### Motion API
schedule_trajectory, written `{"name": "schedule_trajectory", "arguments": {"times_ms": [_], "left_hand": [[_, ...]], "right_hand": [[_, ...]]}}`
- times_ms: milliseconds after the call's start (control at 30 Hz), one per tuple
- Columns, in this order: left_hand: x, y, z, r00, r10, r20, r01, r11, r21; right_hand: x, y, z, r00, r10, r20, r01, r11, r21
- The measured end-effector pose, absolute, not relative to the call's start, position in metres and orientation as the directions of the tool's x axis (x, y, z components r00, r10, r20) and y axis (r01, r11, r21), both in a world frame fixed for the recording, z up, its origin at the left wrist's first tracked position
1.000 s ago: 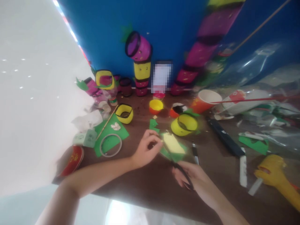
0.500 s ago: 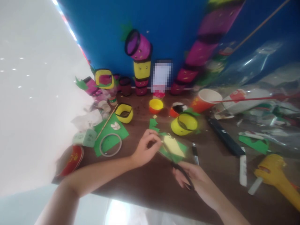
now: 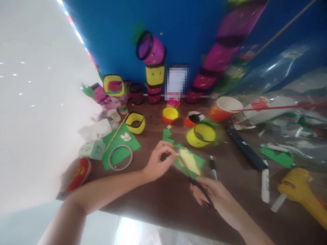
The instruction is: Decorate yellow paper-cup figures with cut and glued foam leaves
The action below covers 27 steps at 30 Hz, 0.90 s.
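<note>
My right hand (image 3: 208, 194) is closed round the dark handles of a pair of scissors (image 3: 198, 185), whose blades point up and left toward my other hand. Thumb and finger of my left hand (image 3: 160, 160) form a pinch, with a small pale piece of paper (image 3: 177, 154) just showing at the fingertips by the scissor tips. Below the blades lies a pale yellow sheet (image 3: 190, 161) on top of a green sheet (image 3: 199, 159). Just beyond my left fingers is a jagged green scrap (image 3: 167, 134). A black pen (image 3: 212, 165) rests right of the sheets.
Yellow cups with black trim (image 3: 201, 135) stand behind the sheets. A tape roll (image 3: 120, 157) lies on green paper at left. To the right are a dark long box (image 3: 245, 148), a white marker (image 3: 265, 183) and a yellow glue gun (image 3: 293, 185). A blue board (image 3: 189, 30) backs the table.
The right hand and scissors have shifted very slightly right and down. The yellow sheet under the blades looks slightly turned. My left hand keeps its pinch in nearly the same place.
</note>
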<state>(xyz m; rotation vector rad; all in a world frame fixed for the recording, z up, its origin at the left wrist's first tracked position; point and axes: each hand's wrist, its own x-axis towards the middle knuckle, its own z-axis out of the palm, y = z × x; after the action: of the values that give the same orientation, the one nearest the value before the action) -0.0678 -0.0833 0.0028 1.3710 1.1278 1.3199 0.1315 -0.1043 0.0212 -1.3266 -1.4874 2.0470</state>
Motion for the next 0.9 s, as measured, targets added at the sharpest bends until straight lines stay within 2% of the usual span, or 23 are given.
{"name": "schedule_trajectory", "arguments": {"times_ms": [433, 900], "left_hand": [[-0.0681, -0.0843, 0.0025, 0.054, 0.983, 0.174, 0.090, -0.178, 0.980], [-0.0684, -0.0838, 0.0047, 0.087, 0.981, 0.171, 0.117, -0.181, 0.977]], "right_hand": [[0.1340, -0.1019, 0.0290, -0.532, 0.650, -0.542, 0.343, -0.420, -0.840], [0.1353, -0.1001, 0.0278, -0.545, 0.652, -0.527, 0.336, -0.406, -0.850]]}}
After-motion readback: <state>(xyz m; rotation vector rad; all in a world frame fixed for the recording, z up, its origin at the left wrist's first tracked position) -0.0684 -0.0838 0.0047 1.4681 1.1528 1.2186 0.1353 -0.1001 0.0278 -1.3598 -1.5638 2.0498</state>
